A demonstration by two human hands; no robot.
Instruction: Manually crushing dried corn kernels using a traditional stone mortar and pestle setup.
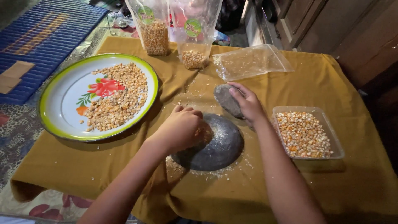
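A round grey grinding stone (219,145) lies in the middle of a mustard-yellow cloth (323,83). My left hand (180,128) rests on the stone's left edge, fingers curled over crushed corn bits. My right hand (248,103) grips a smaller oval grey hand stone (226,99) just behind the big stone. Crushed corn crumbs are scattered around the big stone's rim.
A large enamel plate (62,99) with a flower print holds corn kernels at the left. A clear plastic tub (331,143) of kernels sits at the right. Two clear bags of corn (155,35) (194,58) stand at the back, beside an empty flat plastic bag (253,61).
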